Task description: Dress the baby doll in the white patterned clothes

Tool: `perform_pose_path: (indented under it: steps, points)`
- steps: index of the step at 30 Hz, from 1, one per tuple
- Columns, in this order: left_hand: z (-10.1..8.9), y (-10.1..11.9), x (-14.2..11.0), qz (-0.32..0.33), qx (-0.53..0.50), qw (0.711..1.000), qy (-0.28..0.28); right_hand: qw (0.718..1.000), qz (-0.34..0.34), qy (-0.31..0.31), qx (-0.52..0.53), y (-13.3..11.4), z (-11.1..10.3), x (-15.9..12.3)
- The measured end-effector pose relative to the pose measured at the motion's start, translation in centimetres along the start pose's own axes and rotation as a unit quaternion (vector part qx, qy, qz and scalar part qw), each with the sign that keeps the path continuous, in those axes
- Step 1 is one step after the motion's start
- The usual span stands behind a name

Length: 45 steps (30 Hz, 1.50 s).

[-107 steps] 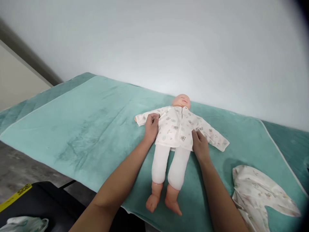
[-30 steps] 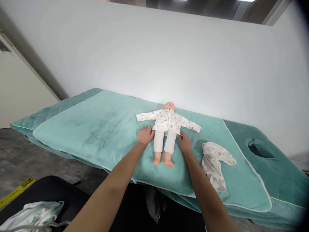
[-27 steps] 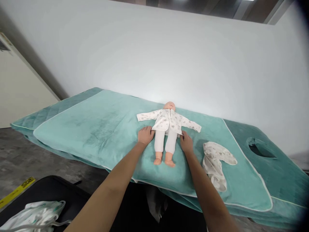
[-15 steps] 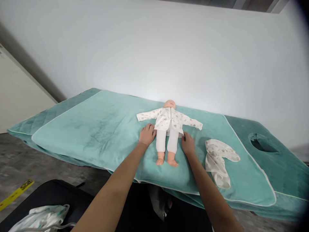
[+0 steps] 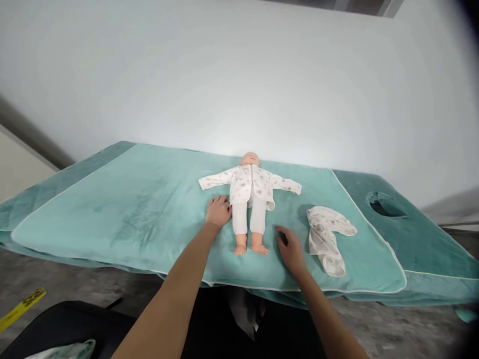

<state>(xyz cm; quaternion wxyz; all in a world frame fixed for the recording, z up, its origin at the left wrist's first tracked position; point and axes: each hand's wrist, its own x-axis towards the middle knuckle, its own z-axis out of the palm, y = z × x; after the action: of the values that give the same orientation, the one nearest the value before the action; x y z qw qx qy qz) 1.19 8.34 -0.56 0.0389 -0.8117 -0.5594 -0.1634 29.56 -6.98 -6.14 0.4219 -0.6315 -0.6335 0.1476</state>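
Note:
A baby doll [image 5: 249,199] lies on its back on a teal towel [image 5: 149,214], wearing a white printed jacket and white leggings, arms spread. My left hand [image 5: 218,211] rests flat on the towel, open, just left of the doll's hip. My right hand [image 5: 290,250] hovers low over the towel to the right of the doll's feet, fingers loosely apart and holding nothing. A crumpled white printed garment [image 5: 326,234] lies on the towel to the right of that hand.
The towel covers a teal padded massage table [image 5: 430,244] with a face hole [image 5: 385,208] at its right end. A white wall stands behind. A black surface [image 5: 67,326] with a pale cloth [image 5: 63,350] sits at lower left, near yellow floor tape [image 5: 22,309].
My right hand has pulled back from the doll's hip toward me, now beside the feet. My left hand stays by the doll's side. My view has drawn back and shifted right.

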Motion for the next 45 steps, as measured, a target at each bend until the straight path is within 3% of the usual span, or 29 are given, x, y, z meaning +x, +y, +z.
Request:
perform_pose_path:
  steps: [3, 6, 9, 11, 14, 17, 22, 25, 30, 34, 37, 40, 42, 45]
  points:
    - [0.3, -0.2, 0.2, 0.011, -0.007, 1.0, -0.007, 0.999, -0.004, 0.014, -0.046, 2.1, -3.0, -3.9]
    - [0.8, -0.4, 0.3, 0.01, -0.012, 1.0, -0.004, 0.995, 0.017, 0.05, -0.079, 3.1, -7.9, -5.9]
    - [0.9, -0.3, 0.3, 0.013, -0.001, 1.0, 0.009, 0.989, 0.044, 0.094, -0.109, 3.1, -13.0, -4.9]
    - [0.8, -0.2, 0.2, 0.012, 0.002, 1.0, 0.011, 0.976, 0.04, 0.125, -0.172, 3.2, -15.2, -2.9]
    - [0.7, -0.2, -0.2, 0.003, -0.008, 1.0, 0.012, 0.962, 0.029, 0.087, -0.259, 4.4, -16.3, 0.4]
    - [0.9, -0.4, -0.7, 0.0, -0.011, 1.0, 0.013, 0.945, 0.026, 0.04, -0.323, 6.2, -15.7, 2.9]
    - [1.2, -0.9, -2.0, -0.006, -0.016, 1.0, 0.026, 0.909, 0.017, 0.048, -0.414, 6.4, -14.2, 5.2]
    - [1.0, -1.0, -2.8, -0.007, -0.023, 0.999, 0.031, 0.906, 0.027, 0.005, -0.423, 5.2, -14.0, 7.1]
    - [0.1, -0.9, -3.6, -0.022, -0.033, 0.999, 0.033, 0.944, 0.056, -0.046, -0.322, 2.3, -15.1, 11.7]
    - [-0.8, -0.7, -4.1, -0.035, -0.067, 0.997, 0.03, 0.983, 0.059, -0.019, -0.175, -3.2, -16.7, 14.7]
    - [-1.4, -0.6, -4.2, -0.041, -0.14, 0.989, 0.029, 0.999, 0.041, -0.012, -0.032, -8.3, -17.1, 14.9]
    - [-2.3, -0.2, -3.9, -0.085, -0.252, 0.962, 0.07, 0.992, 0.011, -0.043, 0.114, -12.2, -16.0, 13.4]
    - [-3.6, 0.6, -3.5, -0.108, -0.322, 0.936, 0.096, 0.974, -0.003, -0.089, 0.209, -14.0, -14.9, 12.0]
    - [-6.9, 2.4, -3.1, -0.066, -0.425, 0.902, 0.044, 0.937, -0.002, -0.153, 0.313, -16.4, -13.3, 10.3]
